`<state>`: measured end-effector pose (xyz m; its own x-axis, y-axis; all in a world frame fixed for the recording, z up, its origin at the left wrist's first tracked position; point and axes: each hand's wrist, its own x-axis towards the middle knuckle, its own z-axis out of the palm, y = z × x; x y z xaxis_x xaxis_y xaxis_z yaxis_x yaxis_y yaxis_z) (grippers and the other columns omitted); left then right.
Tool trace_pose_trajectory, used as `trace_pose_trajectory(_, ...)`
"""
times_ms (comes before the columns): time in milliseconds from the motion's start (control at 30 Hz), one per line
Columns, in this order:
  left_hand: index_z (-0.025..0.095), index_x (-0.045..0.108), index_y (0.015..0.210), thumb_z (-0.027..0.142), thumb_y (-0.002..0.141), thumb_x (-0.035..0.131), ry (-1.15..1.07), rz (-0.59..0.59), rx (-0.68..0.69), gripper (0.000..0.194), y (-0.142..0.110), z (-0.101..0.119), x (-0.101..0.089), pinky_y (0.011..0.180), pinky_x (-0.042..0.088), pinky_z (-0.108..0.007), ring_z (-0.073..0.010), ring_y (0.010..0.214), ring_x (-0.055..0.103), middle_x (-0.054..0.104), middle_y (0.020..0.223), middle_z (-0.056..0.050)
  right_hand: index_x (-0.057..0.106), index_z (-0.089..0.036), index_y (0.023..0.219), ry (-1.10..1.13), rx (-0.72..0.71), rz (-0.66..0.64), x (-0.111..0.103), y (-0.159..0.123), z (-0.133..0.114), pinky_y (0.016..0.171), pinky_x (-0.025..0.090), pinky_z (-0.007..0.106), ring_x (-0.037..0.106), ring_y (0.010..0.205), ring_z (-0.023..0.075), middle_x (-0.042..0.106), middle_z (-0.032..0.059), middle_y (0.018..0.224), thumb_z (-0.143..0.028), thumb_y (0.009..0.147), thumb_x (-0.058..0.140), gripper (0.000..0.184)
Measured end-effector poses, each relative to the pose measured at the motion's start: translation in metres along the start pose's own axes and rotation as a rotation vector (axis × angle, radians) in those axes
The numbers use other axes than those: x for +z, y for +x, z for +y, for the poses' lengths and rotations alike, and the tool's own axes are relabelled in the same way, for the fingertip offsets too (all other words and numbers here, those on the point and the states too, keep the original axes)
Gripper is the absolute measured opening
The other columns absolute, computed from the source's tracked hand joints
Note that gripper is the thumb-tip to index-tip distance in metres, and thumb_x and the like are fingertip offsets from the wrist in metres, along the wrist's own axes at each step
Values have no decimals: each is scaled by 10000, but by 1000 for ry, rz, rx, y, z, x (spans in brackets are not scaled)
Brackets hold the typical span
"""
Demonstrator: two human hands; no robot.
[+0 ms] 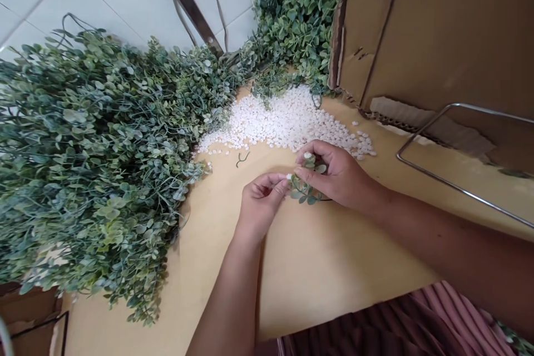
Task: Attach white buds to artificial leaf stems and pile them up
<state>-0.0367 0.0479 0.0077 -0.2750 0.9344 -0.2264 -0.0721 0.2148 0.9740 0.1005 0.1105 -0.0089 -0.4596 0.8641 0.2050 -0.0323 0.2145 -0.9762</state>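
Note:
Both hands meet over the tan work surface [308, 267]. Between them is a small artificial leaf sprig [307, 192] with rounded green leaves. My right hand [334, 172] is closed on the sprig, pinching it between thumb and fingers; a white tip shows at its top. My left hand [263, 194] pinches a small white bead-like piece [288, 177] at the end of one stem, touching the sprig's left side. Just beyond the hands spreads a pile of small white pieces [279, 119].
A large heap of artificial greenery [104, 139] covers the left side, with more foliage [298, 11] at the back. A cardboard box [450, 28] stands at the right, near a bent metal wire frame [459, 189]. A dark metal bar [187, 3] leans against the tiled wall. One loose green stem [242, 160] lies nearby.

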Motion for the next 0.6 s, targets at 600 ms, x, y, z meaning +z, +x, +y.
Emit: trace_pose_trajectory(600,168,700,704,210,501,813,-145,26,24,236,1,-1,2,667,498,-224,-92,627,616,699,690,-1,524,-159,770,-213,34,-70,0,1,2,588,391,244,494,648,131,527,12,702,-182,737,520,40)
